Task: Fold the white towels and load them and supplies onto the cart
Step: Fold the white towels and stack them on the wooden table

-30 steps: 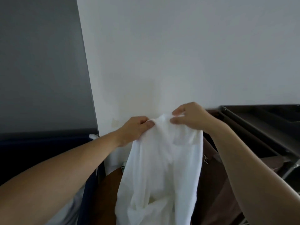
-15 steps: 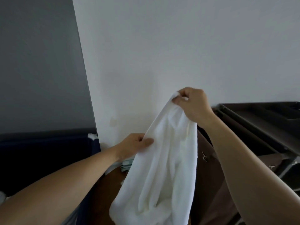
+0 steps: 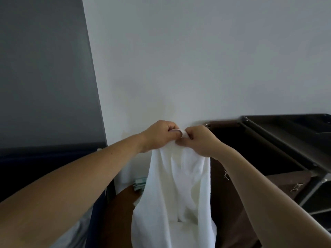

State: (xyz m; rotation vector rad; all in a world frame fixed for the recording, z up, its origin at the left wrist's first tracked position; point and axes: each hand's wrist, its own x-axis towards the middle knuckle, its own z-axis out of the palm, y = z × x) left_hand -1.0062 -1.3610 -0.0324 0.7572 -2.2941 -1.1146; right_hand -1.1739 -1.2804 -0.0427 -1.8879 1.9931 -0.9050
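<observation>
One limp white terry towel [image 3: 179,185] is all the head view shows being worked. It hangs unfolded from its top edge before the pale wall, and its lower part bunches over a round brown wooden table [image 3: 121,212]. No folded towel shows on the visible part of the dark metal cart with a brown cloth bag [image 3: 286,127] at the right. I judge the task early, with folding and loading left to do. The left hand [image 3: 159,135] and right hand [image 3: 200,140] touch at the towel's top. Each has its fingers curled tight, pinching the hem, and holds nothing else.
</observation>
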